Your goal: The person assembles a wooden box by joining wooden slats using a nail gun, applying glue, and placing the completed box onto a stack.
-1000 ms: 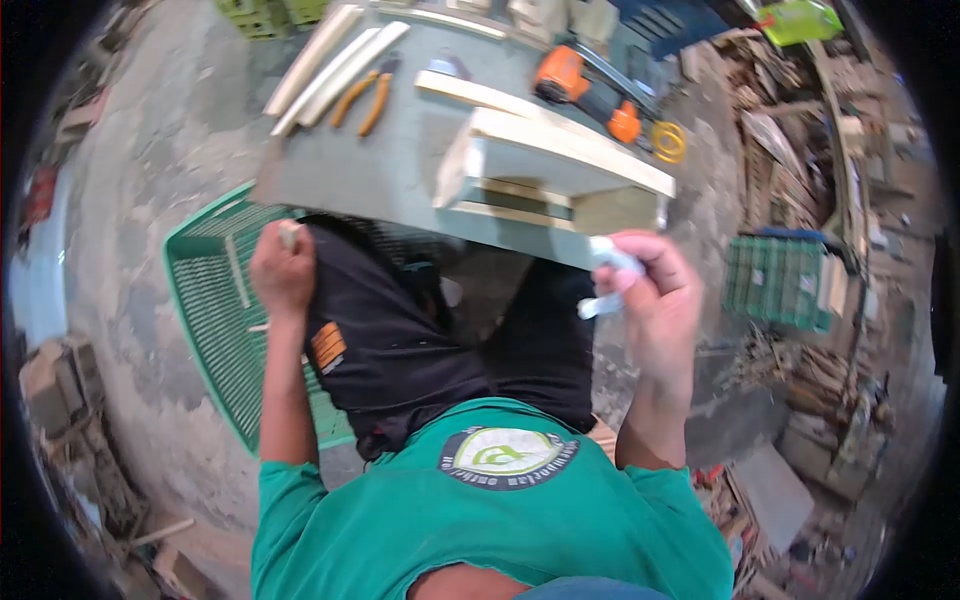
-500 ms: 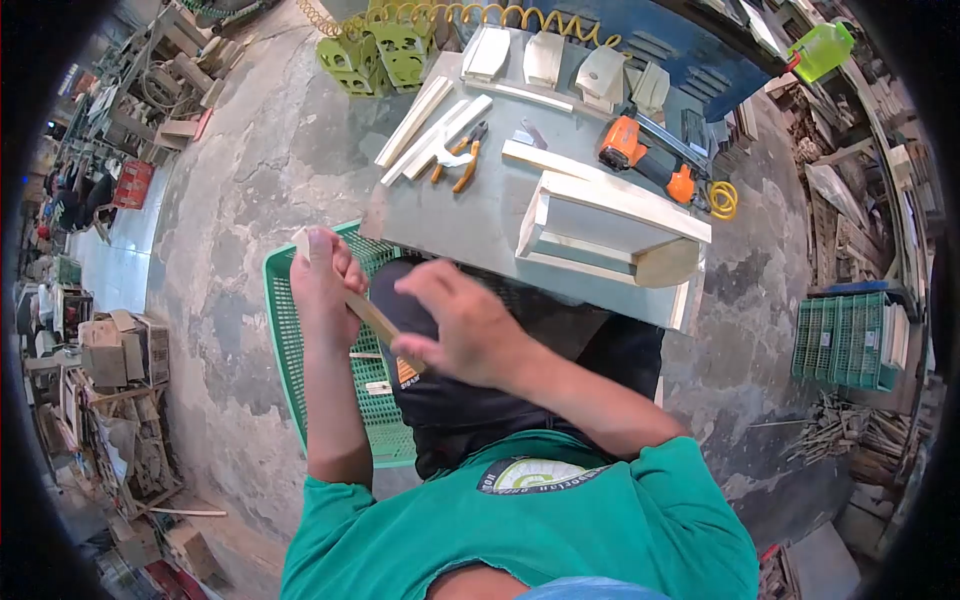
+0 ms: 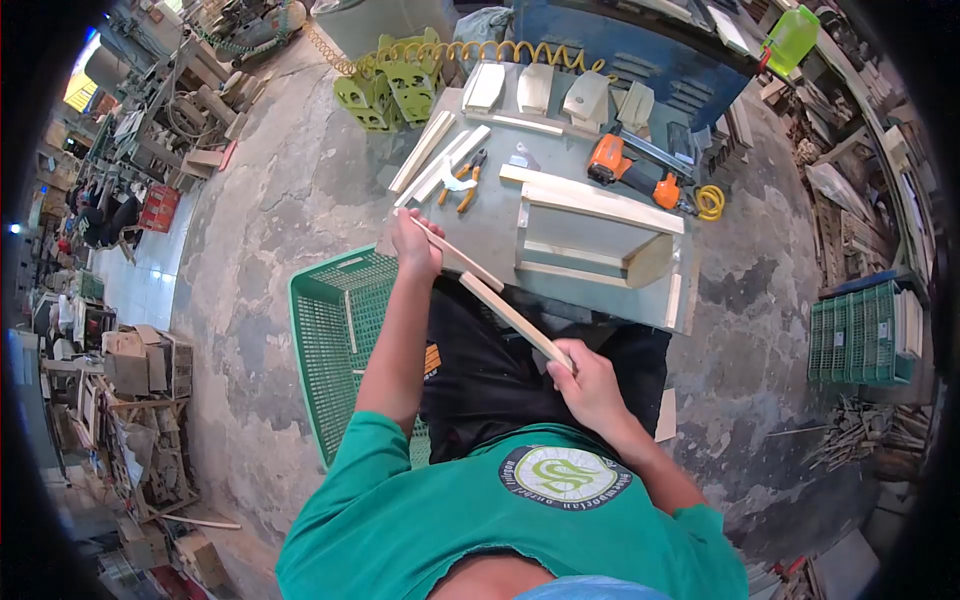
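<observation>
head — sticks (image 3: pixel 515 318), grey table (image 3: pixel 482 228), patchy floor (image 3: pixel 245 300)

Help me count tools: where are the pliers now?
In the head view, the pliers lie on the table at left, just right of the wood strips and beyond the left hand.

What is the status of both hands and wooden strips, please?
Left hand: holding thin, pale wooden strip. Right hand: holding another strip. Pale, boxy wooden frame beyond, on grey tabletop; nothing seen between strips.

A slim, pale wooden strip (image 3: pixel 460 257) slants out from the left hand (image 3: pixel 416 246), while a thicker-looking second strip (image 3: pixel 515 319) points from the right hand (image 3: pixel 588 383) toward it.
</observation>
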